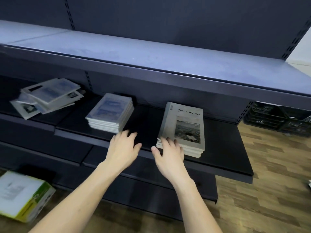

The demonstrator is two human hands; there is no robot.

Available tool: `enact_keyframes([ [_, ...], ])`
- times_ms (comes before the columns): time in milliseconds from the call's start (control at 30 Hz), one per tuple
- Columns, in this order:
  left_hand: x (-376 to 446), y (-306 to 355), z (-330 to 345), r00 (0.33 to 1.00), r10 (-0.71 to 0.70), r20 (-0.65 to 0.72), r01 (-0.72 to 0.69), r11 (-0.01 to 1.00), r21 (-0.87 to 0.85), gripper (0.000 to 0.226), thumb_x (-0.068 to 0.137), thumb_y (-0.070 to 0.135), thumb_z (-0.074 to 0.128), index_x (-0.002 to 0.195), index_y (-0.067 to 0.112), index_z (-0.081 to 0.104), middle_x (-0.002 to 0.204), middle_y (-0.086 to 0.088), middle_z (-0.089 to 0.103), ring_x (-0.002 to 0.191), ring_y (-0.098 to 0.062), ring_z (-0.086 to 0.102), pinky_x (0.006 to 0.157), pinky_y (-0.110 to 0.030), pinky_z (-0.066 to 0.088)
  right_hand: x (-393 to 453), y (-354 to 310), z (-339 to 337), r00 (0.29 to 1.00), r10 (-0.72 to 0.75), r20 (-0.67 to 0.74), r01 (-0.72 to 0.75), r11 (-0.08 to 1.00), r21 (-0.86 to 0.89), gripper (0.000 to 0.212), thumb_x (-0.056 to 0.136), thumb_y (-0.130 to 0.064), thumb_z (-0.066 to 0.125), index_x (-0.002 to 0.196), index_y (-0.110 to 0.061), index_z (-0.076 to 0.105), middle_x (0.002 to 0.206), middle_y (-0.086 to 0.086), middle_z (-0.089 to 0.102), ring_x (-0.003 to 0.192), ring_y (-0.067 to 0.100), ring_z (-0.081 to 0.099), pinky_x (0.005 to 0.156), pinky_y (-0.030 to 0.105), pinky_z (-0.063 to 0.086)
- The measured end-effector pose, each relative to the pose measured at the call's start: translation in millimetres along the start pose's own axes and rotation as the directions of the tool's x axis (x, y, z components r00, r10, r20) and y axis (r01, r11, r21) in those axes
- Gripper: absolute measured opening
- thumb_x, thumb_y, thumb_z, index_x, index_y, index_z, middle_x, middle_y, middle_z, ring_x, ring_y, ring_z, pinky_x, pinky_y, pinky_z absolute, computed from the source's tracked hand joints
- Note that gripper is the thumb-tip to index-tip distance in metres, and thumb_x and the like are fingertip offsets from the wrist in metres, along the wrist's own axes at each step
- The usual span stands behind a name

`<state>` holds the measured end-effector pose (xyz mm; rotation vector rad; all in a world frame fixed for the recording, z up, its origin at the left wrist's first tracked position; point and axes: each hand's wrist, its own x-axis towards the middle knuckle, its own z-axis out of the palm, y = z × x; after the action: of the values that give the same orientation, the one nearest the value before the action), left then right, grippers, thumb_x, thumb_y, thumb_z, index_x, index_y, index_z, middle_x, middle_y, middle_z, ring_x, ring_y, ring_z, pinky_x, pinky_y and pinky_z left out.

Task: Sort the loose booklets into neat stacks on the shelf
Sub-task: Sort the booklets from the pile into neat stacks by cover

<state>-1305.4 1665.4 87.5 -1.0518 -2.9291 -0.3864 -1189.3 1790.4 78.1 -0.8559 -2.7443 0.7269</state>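
Three groups of booklets sit on the dark shelf [218, 148]: a squared grey stack [183, 128] at the front edge toward the right end, a blue-covered stack [110, 113] mid-shelf, a loose heap [47, 96] far left. My right hand [168, 153] rests relaxed fingers on the grey stack's near corner — my left hand [122, 147] hovers released, holding nothing, beside the blue one.
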Motion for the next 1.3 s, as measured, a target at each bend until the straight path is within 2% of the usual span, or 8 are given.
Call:
enact_keyframes([
  [200, -16, -36, -10, 0.998, -0.048, -0.032, 0.047, 0.999, -0.02, 0.053, 0.095, 0.045, 0.05, 0.14, 0.018, 0.05, 0.139, -0.007, 0.051, 0.133, -0.026, 0.041, 0.11, -0.042, 0.034, -5, -37, 18, 0.999, -0.045, 0.017, 0.044, 0.995, 0.088, 0.057, 0.103, -0.046, 0.038, 0.154, -0.021, 0.032, 0.158, 0.002, 0.035, 0.15, 0.026, 0.018, 0.122, 0.046, 0.015],
  [467, -38, -114, -39, 0.985, -0.161, -0.059, 0.157, 0.985, -0.071, 0.056, 0.099, 0.047, 0.044, 0.147, 0.019, 0.041, 0.154, -0.01, 0.035, 0.147, -0.027, 0.021, 0.119, -0.043, 0.019, -4, -126, 56, 0.989, -0.149, 0.017, 0.146, 0.983, 0.114, 0.057, 0.103, -0.046, 0.04, 0.154, -0.02, 0.033, 0.159, 0.001, 0.035, 0.151, 0.026, 0.016, 0.122, 0.048, 0.012],
  [600, -47, -163, -57, 0.981, -0.186, -0.065, 0.181, 0.981, -0.076, 0.055, 0.099, 0.047, 0.044, 0.146, 0.019, 0.041, 0.152, -0.009, 0.037, 0.146, -0.026, 0.023, 0.118, -0.045, 0.022, -5, -172, 76, 0.986, -0.168, 0.0, 0.167, 0.978, 0.125, 0.057, 0.102, -0.046, 0.041, 0.153, -0.02, 0.035, 0.158, -0.001, 0.036, 0.151, 0.025, 0.017, 0.122, 0.048, 0.012],
  [700, -55, -201, -70, 0.98, -0.189, -0.066, 0.184, 0.98, -0.08, 0.054, 0.099, 0.047, 0.044, 0.145, 0.02, 0.042, 0.15, -0.006, 0.04, 0.144, -0.024, 0.026, 0.117, -0.044, 0.023, -7, -206, 97, 0.984, -0.176, -0.013, 0.176, 0.975, 0.133, 0.058, 0.102, -0.048, 0.041, 0.152, -0.021, 0.036, 0.157, -0.003, 0.037, 0.15, 0.022, 0.022, 0.121, 0.051, 0.017],
  [800, -63, -237, -85, 0.979, -0.189, -0.072, 0.183, 0.979, -0.086, 0.053, 0.1, 0.046, 0.043, 0.146, 0.02, 0.042, 0.151, -0.006, 0.038, 0.145, -0.025, 0.023, 0.118, -0.042, 0.019, -11, -241, 121, 0.984, -0.176, -0.022, 0.177, 0.969, 0.17, 0.059, 0.101, -0.049, 0.041, 0.153, -0.021, 0.036, 0.157, -0.003, 0.037, 0.149, 0.02, 0.023, 0.12, 0.05, 0.021],
  [967, -72, -286, -105, 0.978, -0.198, -0.06, 0.192, 0.977, -0.092, 0.053, 0.1, 0.045, 0.043, 0.148, 0.021, 0.039, 0.154, -0.008, 0.034, 0.148, -0.026, 0.018, 0.118, -0.042, 0.014, -15, -291, 148, 0.987, -0.16, -0.025, 0.162, 0.969, 0.187, 0.058, 0.102, -0.048, 0.04, 0.154, -0.022, 0.034, 0.159, -0.002, 0.035, 0.151, 0.019, 0.019, 0.122, 0.049, 0.017],
  [1100, -76, -316, -114, 0.974, -0.215, -0.066, 0.208, 0.973, -0.097, 0.054, 0.1, 0.044, 0.044, 0.148, 0.021, 0.038, 0.154, -0.008, 0.034, 0.147, -0.026, 0.018, 0.119, -0.043, 0.014, -16, -319, 158, 0.987, -0.162, 0.009, 0.158, 0.972, 0.172, 0.058, 0.103, -0.047, 0.039, 0.155, -0.023, 0.031, 0.161, -0.001, 0.03, 0.153, 0.02, 0.012, 0.123, 0.047, 0.013],
  [1300, -76, -359, -119, 0.96, -0.268, -0.08, 0.259, 0.96, -0.104, 0.054, 0.099, 0.045, 0.045, 0.148, 0.022, 0.038, 0.152, -0.007, 0.037, 0.145, -0.025, 0.023, 0.119, -0.044, 0.018, -2, -349, 182, 0.979, -0.2, 0.03, 0.188, 0.956, 0.226, 0.058, 0.102, -0.048, 0.041, 0.154, -0.023, 0.032, 0.16, -0.002, 0.033, 0.151, 0.019, 0.019, 0.122, 0.047, 0.022],
])
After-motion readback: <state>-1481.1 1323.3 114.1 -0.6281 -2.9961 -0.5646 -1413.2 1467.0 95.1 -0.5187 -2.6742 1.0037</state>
